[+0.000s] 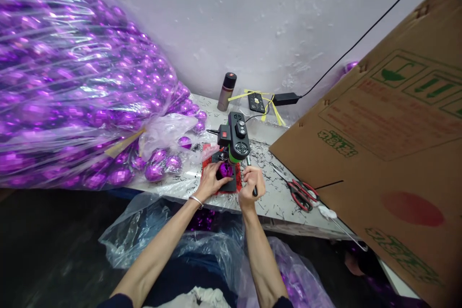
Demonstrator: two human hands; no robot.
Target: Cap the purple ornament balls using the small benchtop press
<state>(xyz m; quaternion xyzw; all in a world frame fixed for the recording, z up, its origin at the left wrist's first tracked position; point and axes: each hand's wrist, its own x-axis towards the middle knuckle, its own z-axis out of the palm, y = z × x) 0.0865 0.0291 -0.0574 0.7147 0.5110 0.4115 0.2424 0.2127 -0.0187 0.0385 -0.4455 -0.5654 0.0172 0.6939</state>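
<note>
Between the fingers and thumb of my left hand [210, 180] is a shiny purple ball [226, 170], steadied under the head of a small black bench press [237, 134]. The press has a red switch, round vents and a green band low on its head. My right hand [251, 185] is wrapped round the press's black-ended lever [255, 191], just right of the ball. A red mat [238, 177] shows beneath the dark base. Where the press head meets the ball is partly hidden.
Left, a large clear bag [79, 86] bulges with purple balls. A spray can [226, 91] and black adapter [286, 99] stand by the wall. Red-handled scissors [302, 194] lie beside a tall cardboard box [390, 154]. Dark scraps litter the table [269, 199]; an open plastic bag [144, 231] hangs below its edge.
</note>
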